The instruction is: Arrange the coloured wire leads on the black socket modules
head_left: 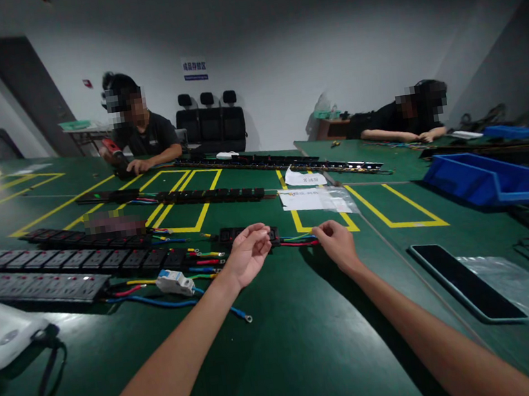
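My right hand (336, 244) pinches the end of a thin bundle of red, blue and green wires (294, 241). These wires come out of a short black socket strip (272, 233) lying on the green table. Just over that strip is my left hand (251, 252), palm showing, its fingers loosely curved with nothing visible in them. It hides part of the strip. Left of it lie long black socket strips (107, 258) with coloured leads ending in ring terminals (248, 318). A small white-and-grey breaker (175, 282) sits among the leads.
Labelled papers (313, 199) lie beyond my hands. To the right are a phone (465, 282), a clear plastic bag (510, 289) and a blue bin (481, 181). A white device (7, 332) with a strap is at left. Across the table a person (143, 129) holds a red tool; others sit nearby.
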Tool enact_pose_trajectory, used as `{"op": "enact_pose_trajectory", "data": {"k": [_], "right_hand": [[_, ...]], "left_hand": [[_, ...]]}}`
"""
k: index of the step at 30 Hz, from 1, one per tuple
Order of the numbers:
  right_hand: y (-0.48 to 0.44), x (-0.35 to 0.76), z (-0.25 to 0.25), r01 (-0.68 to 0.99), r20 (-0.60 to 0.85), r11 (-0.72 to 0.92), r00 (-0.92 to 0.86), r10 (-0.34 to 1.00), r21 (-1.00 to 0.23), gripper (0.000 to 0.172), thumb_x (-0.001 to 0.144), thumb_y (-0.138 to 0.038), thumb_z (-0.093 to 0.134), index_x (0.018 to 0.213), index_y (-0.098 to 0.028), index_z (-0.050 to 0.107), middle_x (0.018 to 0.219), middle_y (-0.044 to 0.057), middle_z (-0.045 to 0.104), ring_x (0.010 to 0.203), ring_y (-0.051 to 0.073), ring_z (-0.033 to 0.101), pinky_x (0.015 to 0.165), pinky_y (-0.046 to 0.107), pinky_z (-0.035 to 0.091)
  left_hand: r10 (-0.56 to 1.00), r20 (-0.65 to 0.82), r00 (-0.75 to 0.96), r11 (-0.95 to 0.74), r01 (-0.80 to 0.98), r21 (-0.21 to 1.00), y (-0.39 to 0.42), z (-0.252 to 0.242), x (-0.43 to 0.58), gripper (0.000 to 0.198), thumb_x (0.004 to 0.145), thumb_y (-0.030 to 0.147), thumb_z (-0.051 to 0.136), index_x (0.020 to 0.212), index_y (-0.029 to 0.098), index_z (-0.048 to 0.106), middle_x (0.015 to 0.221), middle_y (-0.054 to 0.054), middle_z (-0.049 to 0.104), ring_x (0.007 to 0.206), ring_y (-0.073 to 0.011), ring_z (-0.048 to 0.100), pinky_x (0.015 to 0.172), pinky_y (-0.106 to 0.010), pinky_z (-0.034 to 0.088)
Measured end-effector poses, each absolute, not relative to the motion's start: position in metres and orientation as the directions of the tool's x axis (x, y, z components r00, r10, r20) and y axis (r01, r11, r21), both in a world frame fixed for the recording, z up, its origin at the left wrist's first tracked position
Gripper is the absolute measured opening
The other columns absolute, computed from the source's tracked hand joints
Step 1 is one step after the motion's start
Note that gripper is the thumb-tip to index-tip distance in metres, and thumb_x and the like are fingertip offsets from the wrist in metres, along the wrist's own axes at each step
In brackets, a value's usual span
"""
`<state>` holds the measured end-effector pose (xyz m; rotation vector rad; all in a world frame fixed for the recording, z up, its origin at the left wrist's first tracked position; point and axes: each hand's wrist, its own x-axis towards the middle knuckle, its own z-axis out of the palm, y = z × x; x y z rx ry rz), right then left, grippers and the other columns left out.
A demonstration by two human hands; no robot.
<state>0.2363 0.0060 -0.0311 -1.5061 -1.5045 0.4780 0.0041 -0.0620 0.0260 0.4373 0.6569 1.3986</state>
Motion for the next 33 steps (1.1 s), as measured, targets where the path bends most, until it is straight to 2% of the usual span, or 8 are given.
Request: {"op": "enact_pose_trajectory", "data": {"k": [10, 15, 22, 25, 27, 29, 31, 33], "right_hand": [[0.006, 0.237, -0.031, 0.566, 0.330, 0.184, 0.166, 0.929, -0.803, 0.033, 0.075, -0.052, 0.059, 0.073, -0.020, 0.064, 0.069, 0.005, 0.066, 0.064, 0.019, 0.057, 0.062, 0.031, 0.039], [0.006, 0.237, -0.031, 0.567, 0.335, 0.187, 0.169, 0.927, -0.802, 0.033, 0.076, -0.053, 0.059, 0.073, -0.020, 0.064, 0.068, 0.005, 0.066, 0.064, 0.020, 0.056, 0.062, 0.031, 0.038], [0.007, 0.237, -0.033, 0.574, 0.341, 0.191, 0.165, 0.926, -0.796, 0.031, 0.077, -0.050, 0.059, 0.073, -0.020, 0.064, 0.068, 0.004, 0.065, 0.065, 0.020, 0.057, 0.062, 0.030, 0.039], [0.007, 0.237, -0.033, 0.573, 0.340, 0.187, 0.171, 0.925, -0.798, 0.032, 0.077, -0.051, 0.059, 0.072, -0.020, 0.063, 0.068, 0.004, 0.065, 0.064, 0.020, 0.057, 0.062, 0.030, 0.039], [0.007, 0.237, -0.033, 0.572, 0.340, 0.189, 0.168, 0.926, -0.798, 0.032, 0.077, -0.051, 0.059, 0.072, -0.020, 0.063, 0.068, 0.004, 0.065, 0.064, 0.020, 0.057, 0.062, 0.030, 0.038], [0.006, 0.237, -0.032, 0.573, 0.339, 0.189, 0.165, 0.926, -0.797, 0.031, 0.077, -0.050, 0.059, 0.072, -0.020, 0.063, 0.068, 0.004, 0.065, 0.064, 0.019, 0.056, 0.061, 0.030, 0.038], [0.006, 0.236, -0.031, 0.575, 0.335, 0.185, 0.166, 0.928, -0.797, 0.030, 0.077, -0.049, 0.059, 0.072, -0.020, 0.063, 0.067, 0.004, 0.065, 0.063, 0.019, 0.056, 0.060, 0.030, 0.038], [0.006, 0.236, -0.031, 0.573, 0.333, 0.183, 0.167, 0.928, -0.799, 0.030, 0.077, -0.049, 0.059, 0.072, -0.020, 0.064, 0.067, 0.003, 0.065, 0.063, 0.019, 0.056, 0.061, 0.030, 0.038]], "left_hand": [[0.943, -0.279, 0.183, 0.295, -0.849, 0.439, -0.062, 0.033, -0.003, 0.002, 0.088, 0.013, 0.063, 0.089, 0.012, 0.065, 0.075, -0.003, 0.067, 0.062, -0.0095, 0.063, 0.063, -0.023, 0.056], [0.971, -0.172, 0.168, 0.234, -0.823, 0.517, -0.064, 0.031, -0.001, 0.018, 0.080, 0.005, 0.073, 0.091, 0.015, 0.063, 0.066, 0.005, 0.052, 0.054, -0.0042, 0.054, 0.057, -0.016, 0.050], [0.986, -0.150, 0.075, 0.159, -0.709, 0.687, -0.058, 0.028, -0.004, 0.015, 0.084, 0.021, 0.075, 0.093, 0.014, 0.066, 0.074, 0.002, 0.060, 0.055, -0.0050, 0.055, 0.056, -0.018, 0.052], [0.994, 0.037, -0.107, -0.077, -0.403, 0.912, -0.055, 0.026, -0.010, 0.017, 0.081, 0.028, 0.077, 0.090, 0.016, 0.070, 0.083, -0.006, 0.069, 0.068, -0.0130, 0.064, 0.066, -0.025, 0.055], [0.947, 0.288, -0.145, -0.293, -0.014, 0.956, -0.058, 0.026, -0.014, 0.023, 0.079, 0.029, 0.078, 0.100, 0.020, 0.074, 0.108, -0.011, 0.072, 0.103, -0.0246, 0.066, 0.090, -0.036, 0.055], [0.880, 0.474, -0.026, -0.426, 0.395, 0.814, -0.061, 0.023, -0.017, 0.041, 0.082, 0.032, 0.075, 0.122, 0.027, 0.069, 0.141, -0.009, 0.059, 0.139, -0.0320, 0.044, 0.116, -0.049, 0.036], [0.845, 0.517, 0.138, -0.460, 0.681, 0.570, -0.065, 0.018, -0.018, 0.057, 0.087, 0.038, 0.068, 0.142, 0.029, 0.055, 0.159, -0.006, 0.039, 0.151, -0.0337, 0.023, 0.124, -0.056, 0.014], [0.839, 0.484, 0.249, -0.455, 0.809, 0.373, -0.066, 0.010, -0.018, 0.065, 0.092, 0.045, 0.059, 0.152, 0.027, 0.042, 0.164, -0.008, 0.028, 0.153, -0.0344, 0.015, 0.124, -0.057, 0.005]]}}
